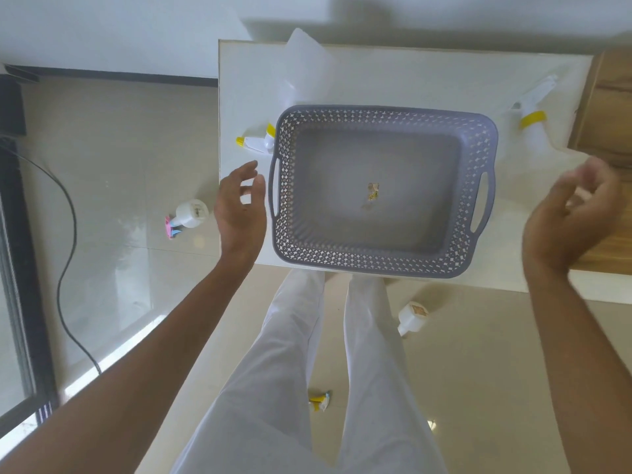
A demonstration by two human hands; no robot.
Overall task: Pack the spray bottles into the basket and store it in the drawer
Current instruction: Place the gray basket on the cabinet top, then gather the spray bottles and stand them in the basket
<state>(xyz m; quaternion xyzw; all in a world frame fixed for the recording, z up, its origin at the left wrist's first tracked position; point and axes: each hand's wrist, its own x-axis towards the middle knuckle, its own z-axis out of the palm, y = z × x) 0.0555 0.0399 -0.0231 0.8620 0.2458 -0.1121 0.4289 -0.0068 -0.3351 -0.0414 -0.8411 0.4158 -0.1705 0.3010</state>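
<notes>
The grey perforated basket sits at the near edge of the white surface, holding no bottles; only a small scrap of residue lies on its floor. One spray bottle lies just beyond the basket's far left corner, its yellow-tipped nozzle beside the left handle. Another spray bottle lies near the surface's right edge. The left hand hovers just beside the left handle, fingers spread, holding nothing. The right hand is off the basket's right side, fingers loosely curled, apparently empty though blurred. More bottles lie on the floor.
</notes>
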